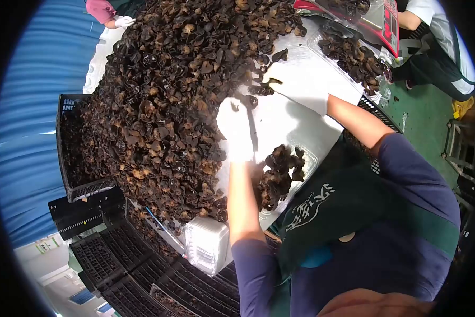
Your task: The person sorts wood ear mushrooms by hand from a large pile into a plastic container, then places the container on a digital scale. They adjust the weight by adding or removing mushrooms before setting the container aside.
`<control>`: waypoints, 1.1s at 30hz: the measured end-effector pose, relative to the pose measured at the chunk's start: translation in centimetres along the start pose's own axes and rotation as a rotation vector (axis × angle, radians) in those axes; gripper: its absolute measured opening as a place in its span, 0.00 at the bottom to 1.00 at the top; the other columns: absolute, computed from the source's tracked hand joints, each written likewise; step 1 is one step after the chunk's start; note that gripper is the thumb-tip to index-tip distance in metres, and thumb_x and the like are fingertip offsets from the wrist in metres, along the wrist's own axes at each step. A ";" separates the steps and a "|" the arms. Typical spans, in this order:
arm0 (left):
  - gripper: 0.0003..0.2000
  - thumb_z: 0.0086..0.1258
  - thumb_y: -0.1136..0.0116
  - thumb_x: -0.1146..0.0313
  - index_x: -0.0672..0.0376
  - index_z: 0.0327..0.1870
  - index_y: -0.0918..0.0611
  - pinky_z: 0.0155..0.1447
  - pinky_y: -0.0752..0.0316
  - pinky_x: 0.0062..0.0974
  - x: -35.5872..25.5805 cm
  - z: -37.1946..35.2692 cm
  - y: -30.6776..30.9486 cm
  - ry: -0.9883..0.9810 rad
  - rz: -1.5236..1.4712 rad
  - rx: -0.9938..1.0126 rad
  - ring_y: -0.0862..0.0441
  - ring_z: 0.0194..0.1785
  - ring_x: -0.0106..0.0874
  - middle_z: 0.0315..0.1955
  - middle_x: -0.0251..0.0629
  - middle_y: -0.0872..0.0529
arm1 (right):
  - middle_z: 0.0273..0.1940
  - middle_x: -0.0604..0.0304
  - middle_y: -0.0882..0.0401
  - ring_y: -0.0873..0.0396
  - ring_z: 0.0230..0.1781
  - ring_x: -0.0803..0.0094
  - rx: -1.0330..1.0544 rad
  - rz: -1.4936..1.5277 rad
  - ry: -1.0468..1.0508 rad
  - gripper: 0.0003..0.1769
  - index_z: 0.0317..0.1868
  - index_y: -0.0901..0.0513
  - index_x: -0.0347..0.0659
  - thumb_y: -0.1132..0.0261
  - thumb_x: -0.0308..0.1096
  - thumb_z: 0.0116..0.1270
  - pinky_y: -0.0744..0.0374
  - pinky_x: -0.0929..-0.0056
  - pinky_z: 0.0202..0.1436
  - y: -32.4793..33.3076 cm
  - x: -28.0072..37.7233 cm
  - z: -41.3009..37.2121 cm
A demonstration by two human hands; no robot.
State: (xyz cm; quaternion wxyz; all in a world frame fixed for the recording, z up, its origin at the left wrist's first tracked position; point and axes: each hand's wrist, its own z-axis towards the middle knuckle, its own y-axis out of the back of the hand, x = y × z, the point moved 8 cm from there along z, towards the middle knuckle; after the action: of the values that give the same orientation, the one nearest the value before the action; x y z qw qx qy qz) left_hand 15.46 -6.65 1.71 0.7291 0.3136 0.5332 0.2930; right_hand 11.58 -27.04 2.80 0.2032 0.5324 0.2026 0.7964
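A large heap of dark brown dried fungus pieces [163,100] covers much of the white table [277,124]. My left hand [235,127], in a white glove, is at the right edge of the heap with its fingers curled; what they hold, if anything, is hidden. My right hand [295,87], also gloved, is above the white surface, its fingers pinched on a dark fungus piece [273,81]. Near my body, a clear plastic tray [312,161] bears a small pile of fungus [281,177].
Stacked clear boxes [206,245] stand at the table's near edge. Black crates [142,269] lie below left. Another filled tray [351,61] and a red scale [390,29] are at upper right. Co-workers' gloved hand [124,21] and arm [408,20] show at the far side.
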 end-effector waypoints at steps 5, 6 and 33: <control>0.03 0.64 0.38 0.74 0.63 0.36 0.18 0.41 0.25 0.26 1.4 -2.1 0.9 0.124 -0.296 0.038 0.22 0.32 0.26 0.28 0.37 0.16 | 0.47 0.55 0.20 0.20 0.47 0.62 -0.087 0.095 -0.126 0.15 0.55 0.20 0.44 0.41 0.35 0.70 0.22 0.67 0.53 0.0 -0.4 -1.3; 0.04 0.63 0.39 0.75 0.62 0.37 0.19 0.42 0.25 0.27 1.2 -2.1 0.9 0.130 -0.315 0.038 0.23 0.33 0.27 0.29 0.37 0.17 | 0.48 0.55 0.20 0.20 0.47 0.61 -0.091 0.088 -0.152 0.16 0.56 0.20 0.45 0.41 0.36 0.70 0.21 0.65 0.53 -0.1 -0.1 -0.9; 0.12 0.64 0.40 0.81 0.61 0.48 0.15 0.62 0.27 0.32 -1.0 -20.1 14.6 0.080 -0.039 0.044 0.20 0.54 0.35 0.49 0.41 0.16 | 0.52 0.52 0.22 0.19 0.43 0.58 0.368 -0.051 0.227 0.28 0.59 0.22 0.45 0.29 0.36 0.56 0.19 0.65 0.45 -2.7 12.9 -9.7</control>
State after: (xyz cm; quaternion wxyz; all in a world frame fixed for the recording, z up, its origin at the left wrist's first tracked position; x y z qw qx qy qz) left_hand -5.44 4.70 8.82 0.7056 0.3071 0.5743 0.2794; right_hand -1.66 -18.91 7.81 0.0985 0.4623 0.3794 0.7954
